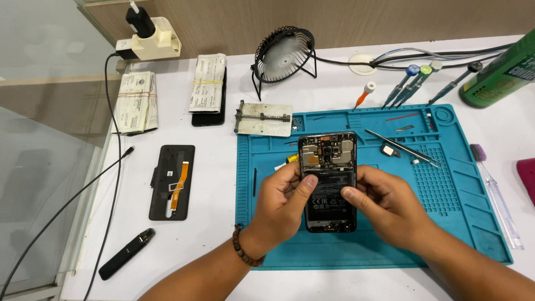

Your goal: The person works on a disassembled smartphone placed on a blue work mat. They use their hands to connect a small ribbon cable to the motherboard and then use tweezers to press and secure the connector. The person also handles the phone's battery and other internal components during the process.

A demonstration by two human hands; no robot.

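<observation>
An opened smartphone point(327, 161) with its back cover off lies face down on a teal repair mat point(446, 189), showing the circuit board at the top and the black battery below. My left hand point(281, 203) grips its left edge, thumb pressing on the battery. My right hand point(384, 200) holds the right edge, thumb also on the battery. A beaded bracelet circles my left wrist.
Tweezers point(402, 147) and small parts lie on the mat's right. A black back cover with an orange flex point(173, 182) sits left of the mat. Behind are a metal board holder point(263, 118), small fan point(283, 54), several screwdrivers point(409, 83), a green bottle point(499, 72), wrapped phones point(208, 89), a toothbrush point(496, 192).
</observation>
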